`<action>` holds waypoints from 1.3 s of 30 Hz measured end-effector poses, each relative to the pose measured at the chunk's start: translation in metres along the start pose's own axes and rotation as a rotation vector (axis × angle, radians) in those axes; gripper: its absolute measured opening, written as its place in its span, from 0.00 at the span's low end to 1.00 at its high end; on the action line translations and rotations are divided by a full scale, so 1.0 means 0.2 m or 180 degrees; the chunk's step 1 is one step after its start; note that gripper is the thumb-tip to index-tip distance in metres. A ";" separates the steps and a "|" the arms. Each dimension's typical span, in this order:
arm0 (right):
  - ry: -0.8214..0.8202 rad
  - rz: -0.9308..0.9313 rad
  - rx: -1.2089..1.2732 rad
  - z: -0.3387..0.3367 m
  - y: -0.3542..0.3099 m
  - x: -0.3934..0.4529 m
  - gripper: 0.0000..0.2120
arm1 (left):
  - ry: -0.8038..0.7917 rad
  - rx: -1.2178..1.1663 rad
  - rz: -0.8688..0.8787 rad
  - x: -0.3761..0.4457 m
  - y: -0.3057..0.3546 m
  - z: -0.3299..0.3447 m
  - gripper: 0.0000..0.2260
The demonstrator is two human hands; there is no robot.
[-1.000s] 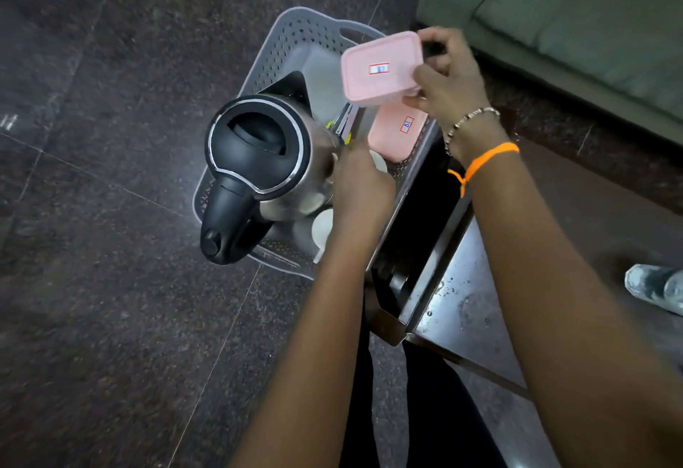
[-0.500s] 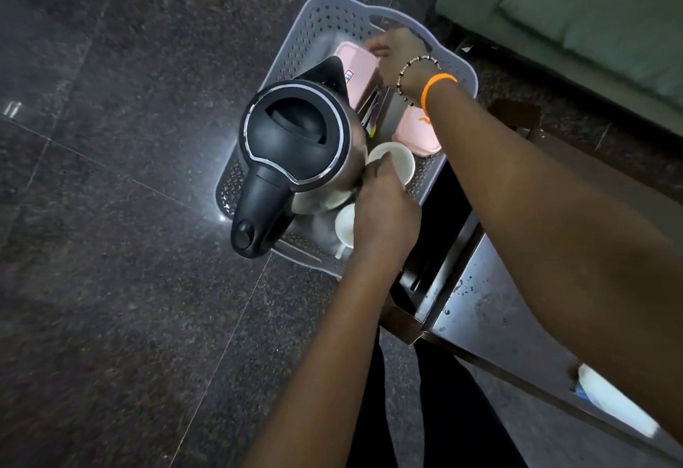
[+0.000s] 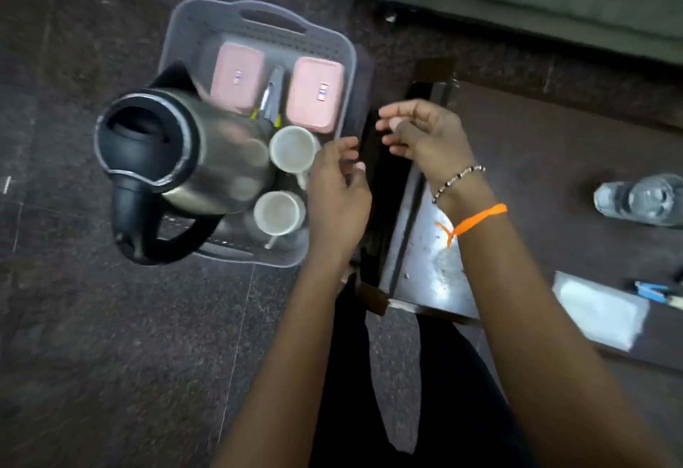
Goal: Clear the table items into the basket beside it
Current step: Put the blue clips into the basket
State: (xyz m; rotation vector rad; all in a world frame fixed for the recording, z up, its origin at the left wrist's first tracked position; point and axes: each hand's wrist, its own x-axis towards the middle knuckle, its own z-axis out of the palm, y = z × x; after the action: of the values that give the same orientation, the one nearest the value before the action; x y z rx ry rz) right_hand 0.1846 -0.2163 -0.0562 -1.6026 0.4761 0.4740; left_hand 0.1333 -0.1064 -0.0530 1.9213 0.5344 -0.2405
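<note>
Fingers loosely curled and holding nothing, the left hand (image 3: pixel 338 198) and right hand (image 3: pixel 425 135) hover at mid-frame between the grey perforated plastic basket (image 3: pixel 258 20) and the dark wooden table (image 3: pixel 554 142). Inside the basket sit a steel kettle with black lid (image 3: pixel 184 149), two white cups (image 3: pixel 292 149), two pink lidded boxes (image 3: pixel 236 77) and what may be tongs. At the frame's right, a clear plastic bottle (image 3: pixel 643 199) and white packet (image 3: pixel 598 310) lie on the table.

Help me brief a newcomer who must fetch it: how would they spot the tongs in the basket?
Find the grey basket on the floor left of the table. At its far end lie two pink boxes; the tongs lie in the gap between them, the only slim metal piece, with yellow tips.
</note>
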 end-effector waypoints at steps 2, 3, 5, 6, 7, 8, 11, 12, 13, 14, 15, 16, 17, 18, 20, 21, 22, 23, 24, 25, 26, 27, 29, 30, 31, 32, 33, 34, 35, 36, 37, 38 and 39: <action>0.0179 0.0205 0.0129 -0.16 0.10 -0.10 0.10 | -0.0155 0.0112 -0.0011 -0.07 0.00 0.13 0.14; 0.0303 0.0308 0.0196 -0.28 0.16 -0.16 0.10 | -0.0251 0.0173 -0.0001 -0.12 0.01 0.22 0.14; 0.0483 0.0466 0.0279 -0.47 0.27 -0.25 0.11 | -0.0432 0.0257 0.0013 -0.22 0.03 0.38 0.14; 0.0564 0.0538 0.0313 -0.57 0.33 -0.30 0.11 | -0.0546 0.0287 0.0011 -0.27 0.04 0.46 0.14; 0.0646 0.0600 0.0361 -0.67 0.39 -0.34 0.11 | -0.0654 0.0332 0.0024 -0.32 0.05 0.55 0.14; 0.0733 0.0667 0.0411 -0.77 0.45 -0.39 0.11 | -0.0765 0.0388 0.0049 -0.37 0.06 0.64 0.14; 0.1045 0.0854 0.0494 -1.09 0.61 -0.50 0.11 | -0.1137 0.0601 0.0130 -0.52 0.07 0.94 0.13; 0.1151 0.0888 0.0508 -1.20 0.66 -0.53 0.11 | -0.1257 0.0680 0.0142 -0.57 0.07 1.05 0.13; 0.1257 0.0904 0.0534 -1.30 0.71 -0.56 0.11 | -0.1367 0.0769 0.0165 -0.61 0.06 1.14 0.13; 0.1372 0.0914 0.0556 -1.40 0.76 -0.58 0.11 | -0.1483 0.0864 0.0194 -0.66 0.07 1.23 0.13; 0.1490 0.0929 0.0564 -1.49 0.81 -0.61 0.10 | -0.1599 0.0966 0.0244 -0.70 0.07 1.33 0.13; 0.1612 0.0958 0.0536 -1.59 0.87 -0.63 0.10 | -0.1720 0.1077 0.0296 -0.74 0.08 1.42 0.13; 0.1722 0.0990 0.0505 -1.68 0.92 -0.64 0.10 | -0.1844 0.1182 0.0355 -0.77 0.09 1.50 0.13; 0.1822 0.1020 0.0487 -1.76 0.97 -0.66 0.10 | -0.1982 0.1284 0.0399 -0.81 0.09 1.58 0.13; 0.2014 0.1107 0.0449 -1.89 1.09 -0.68 0.11 | -0.2267 0.1482 0.0488 -0.85 0.08 1.71 0.13; 0.2121 0.1176 0.0443 -1.96 1.15 -0.69 0.10 | -0.2412 0.1598 0.0555 -0.88 0.07 1.79 0.13; 0.2228 0.1238 0.0404 -2.02 1.21 -0.69 0.09 | -0.2560 0.1741 0.0646 -0.89 0.06 1.86 0.14; 0.2343 0.1313 0.0285 -2.08 1.27 -0.69 0.08 | -0.2710 0.1916 0.0756 -0.91 0.04 1.94 0.14; 0.2448 0.1393 0.0095 -2.12 1.33 -0.69 0.09 | -0.2862 0.2121 0.0866 -0.92 0.02 2.01 0.15; 0.2553 0.1488 -0.0192 -2.15 1.38 -0.69 0.11 | -0.3004 0.2343 0.0970 -0.94 0.00 2.08 0.16; 0.2643 0.1529 -0.0513 -2.18 1.41 -0.70 0.14 | -0.3128 0.2591 0.1076 -0.95 -0.03 2.14 0.17; 0.2654 0.1526 -0.0790 -2.20 1.44 -0.70 0.15 | -0.3233 0.2866 0.1207 -0.96 -0.05 2.21 0.18; 0.2464 0.1536 -0.1153 -2.23 1.49 -0.70 0.15 | -0.3395 0.3388 0.1537 -0.99 -0.08 2.30 0.22; 0.2320 0.1517 -0.1311 -2.24 1.52 -0.70 0.15 | -0.3465 0.3579 0.1714 -1.01 -0.10 2.34 0.23; 0.2181 0.1507 -0.1404 -2.24 1.55 -0.70 0.15 | -0.3529 0.3716 0.1864 -1.02 -0.11 2.37 0.24; 0.2075 0.1482 -0.1437 -2.25 1.57 -0.70 0.16 | -0.3586 0.3821 0.1977 -1.03 -0.13 2.40 0.24; 0.2019 0.1423 -0.1421 -2.25 1.60 -0.69 0.16 | -0.3628 0.3904 0.2060 -1.04 -0.14 2.42 0.24; 0.2013 0.1366 -0.1383 -2.26 1.61 -0.70 0.16 | -0.3669 0.3983 0.2133 -1.04 -0.15 2.45 0.24; 0.2052 0.1310 -0.1311 -2.27 1.62 -0.69 0.17 | -0.3698 0.4055 0.2225 -1.04 -0.16 2.47 0.24; 0.2095 0.1273 -0.1244 -2.28 1.62 -0.69 0.17 | -0.3711 0.4124 0.2344 -1.03 -0.17 2.49 0.23; 0.2102 0.1257 -0.1210 -2.29 1.63 -0.69 0.18 | -0.3711 0.4177 0.2474 -1.03 -0.18 2.51 0.22; 0.2054 0.1270 -0.1256 -2.31 1.64 -0.69 0.19 | -0.3697 0.4197 0.2586 -1.02 -0.19 2.53 0.21; 0.1984 0.1271 -0.1331 -2.32 1.64 -0.69 0.20 | -0.3680 0.4201 0.2658 -1.02 -0.19 2.54 0.21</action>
State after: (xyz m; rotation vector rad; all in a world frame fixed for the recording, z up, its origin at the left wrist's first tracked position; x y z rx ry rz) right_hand -0.1042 -0.7002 -0.2116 -2.0673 1.2480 0.3755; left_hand -0.0241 -0.6087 -0.2078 2.4763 -1.5120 -1.2252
